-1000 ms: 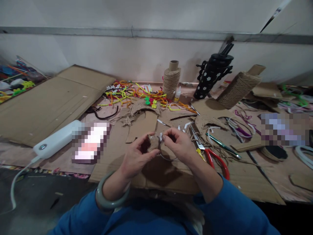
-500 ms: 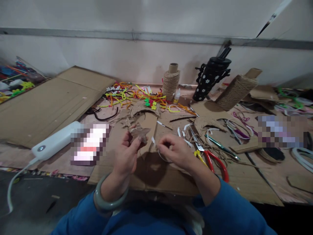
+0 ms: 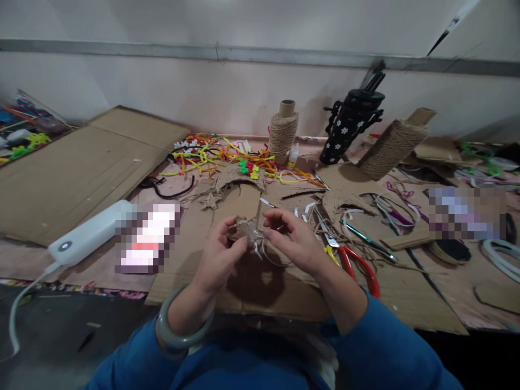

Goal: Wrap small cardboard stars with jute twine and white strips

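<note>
In the middle of the head view my left hand (image 3: 219, 252) is closed on a small brownish, shiny star-shaped piece (image 3: 251, 232), gripped between thumb and fingers. My right hand (image 3: 294, 241) is curled at the star's right side, with its fingertips at the edge. A thin whitish cord (image 3: 271, 261) loops beneath the right hand near the star; its ends are hard to make out. Behind the hands lies a twine-wrapped star (image 3: 209, 201), beside a twine-wrapped crescent (image 3: 238, 174) bearing small coloured flowers.
Red-handled scissors (image 3: 359, 268) and a green pen-like tool (image 3: 368, 240) lie to the right, near a second twine crescent (image 3: 345, 200). Twine spools (image 3: 283, 135), a black flowered holder (image 3: 349, 127) and a small glue bottle (image 3: 293, 156) stand behind. A white device (image 3: 87, 230) lies left.
My right hand has moved left and up to the star-shaped piece, bringing the cord with it. My left hand has shifted slightly right with the piece, and the hands now nearly meet.
</note>
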### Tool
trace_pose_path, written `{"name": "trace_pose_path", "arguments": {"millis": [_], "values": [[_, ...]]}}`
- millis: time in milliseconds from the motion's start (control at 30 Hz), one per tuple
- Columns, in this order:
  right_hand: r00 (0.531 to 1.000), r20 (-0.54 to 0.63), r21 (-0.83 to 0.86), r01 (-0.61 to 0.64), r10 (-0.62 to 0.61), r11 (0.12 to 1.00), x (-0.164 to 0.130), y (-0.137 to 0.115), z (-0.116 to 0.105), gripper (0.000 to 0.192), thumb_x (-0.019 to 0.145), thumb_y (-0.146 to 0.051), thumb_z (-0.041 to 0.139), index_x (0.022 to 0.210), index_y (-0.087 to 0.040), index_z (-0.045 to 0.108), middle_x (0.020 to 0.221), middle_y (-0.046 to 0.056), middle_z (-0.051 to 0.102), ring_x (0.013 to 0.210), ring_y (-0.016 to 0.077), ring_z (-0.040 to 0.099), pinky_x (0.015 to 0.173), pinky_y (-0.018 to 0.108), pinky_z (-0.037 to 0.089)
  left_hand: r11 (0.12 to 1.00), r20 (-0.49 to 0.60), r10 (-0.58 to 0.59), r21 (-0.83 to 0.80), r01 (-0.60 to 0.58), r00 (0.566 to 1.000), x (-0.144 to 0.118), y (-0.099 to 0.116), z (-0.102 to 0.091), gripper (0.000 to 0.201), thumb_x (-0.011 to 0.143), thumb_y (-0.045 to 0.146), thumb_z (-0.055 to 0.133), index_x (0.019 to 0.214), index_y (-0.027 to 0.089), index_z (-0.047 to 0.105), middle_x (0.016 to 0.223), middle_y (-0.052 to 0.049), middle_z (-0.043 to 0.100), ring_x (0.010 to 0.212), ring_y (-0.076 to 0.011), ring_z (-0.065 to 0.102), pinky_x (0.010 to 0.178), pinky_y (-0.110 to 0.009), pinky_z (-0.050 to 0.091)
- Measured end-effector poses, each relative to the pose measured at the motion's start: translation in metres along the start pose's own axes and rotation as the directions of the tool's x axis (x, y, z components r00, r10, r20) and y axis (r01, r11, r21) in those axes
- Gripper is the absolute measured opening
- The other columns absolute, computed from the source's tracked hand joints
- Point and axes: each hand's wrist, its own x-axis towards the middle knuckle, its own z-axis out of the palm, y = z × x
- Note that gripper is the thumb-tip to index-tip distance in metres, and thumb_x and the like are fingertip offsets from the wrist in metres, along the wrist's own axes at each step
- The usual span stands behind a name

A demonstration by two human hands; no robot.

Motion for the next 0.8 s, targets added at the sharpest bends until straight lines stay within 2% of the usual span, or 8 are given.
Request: {"name": "trace_pose_path", "arguments": {"millis": [100, 300, 400, 500, 633, 800], "values": [[0.999, 0.021, 0.003, -0.024, 0.024, 1.000, 0.0007, 0.0000, 0.0018, 0.023, 0.076, -0.022, 0.056, 0.099, -0.018, 0.058, 0.083, 0.002, 0.062, 0.074, 0.0138, 0.058, 0.067, 0.027, 0.047, 0.994, 0.064, 0.028, 0.101, -0.035, 0.998, -0.0012, -0.0043, -0.0028, 0.034, 0.067, 0.018, 0.070, 0.100, 0.020, 0.063, 0.088, -0.001, 0.068, 0.075, -0.0118, 0.061, 0.068, -0.022, 0.048], [0.995, 0.040, -0.004, -0.088, 0.088, 0.996, 0.0010, -0.0027, 0.0059, 0.010, 0.072, -0.019, 0.054, 0.081, -0.019, 0.058, 0.072, -0.001, 0.061, 0.064, 0.0124, 0.055, 0.059, 0.024, 0.043, 0.951, 0.135, 0.072, 0.288, -0.109, 0.988, -0.0020, -0.0036, -0.0033, 0.032, 0.065, 0.015, 0.069, 0.097, 0.018, 0.067, 0.094, -0.004, 0.071, 0.082, -0.0168, 0.062, 0.073, -0.027, 0.048], [0.992, 0.036, -0.007, -0.120, 0.120, 0.993, 0.0013, -0.0027, 0.0070, 0.002, 0.072, -0.021, 0.053, 0.072, -0.019, 0.054, 0.064, -0.003, 0.056, 0.058, 0.0111, 0.050, 0.055, 0.023, 0.041, 0.941, 0.167, 0.070, 0.316, -0.121, 0.983, -0.0024, -0.0010, -0.0013, 0.032, 0.066, 0.014, 0.067, 0.098, 0.018, 0.067, 0.093, -0.004, 0.071, 0.083, -0.0175, 0.063, 0.074, -0.028, 0.049], [0.991, 0.024, 0.007, -0.133, 0.133, 0.991, 0.0027, -0.0003, 0.0060, 0.012, 0.077, -0.027, 0.051, 0.068, -0.019, 0.051, 0.060, -0.004, 0.051, 0.058, 0.0109, 0.048, 0.056, 0.023, 0.040, 0.951, 0.211, 0.055, 0.287, -0.116, 0.976, -0.0023, 0.0002, -0.0002, 0.031, 0.066, 0.013, 0.066, 0.096, 0.019, 0.068, 0.088, -0.003, 0.072, 0.079, -0.0167, 0.063, 0.073, -0.027, 0.049], [0.991, 0.041, 0.116, -0.135, 0.131, 0.984, 0.0039, 0.0039, 0.0025, 0.025, 0.085, -0.040, 0.046, 0.076, -0.019, 0.056, 0.069, -0.001, 0.057, 0.065, 0.0130, 0.053, 0.060, 0.024, 0.043, 0.976, 0.145, 0.017, 0.212, -0.048, 0.989, -0.0027, 0.0009, -0.0003, 0.032, 0.065, 0.014, 0.068, 0.096, 0.018, 0.067, 0.088, -0.003, 0.071, 0.077, -0.0156, 0.062, 0.070, -0.025, 0.048], [0.974, 0.161, 0.124, -0.179, 0.159, 0.976, 0.0023, 0.0035, 0.0038, 0.024, 0.084, -0.039, 0.049, 0.079, -0.019, 0.060, 0.072, 0.001, 0.060, 0.067, 0.0153, 0.056, 0.060, 0.026, 0.044, 0.994, 0.022, -0.018, 0.104, 0.015, 1.000, -0.0038, 0.0035, 0.0012, 0.037, 0.063, 0.016, 0.067, 0.100, 0.018, 0.061, 0.082, -0.001, 0.067, 0.070, -0.0135, 0.059, 0.064, -0.025, 0.046]]}}
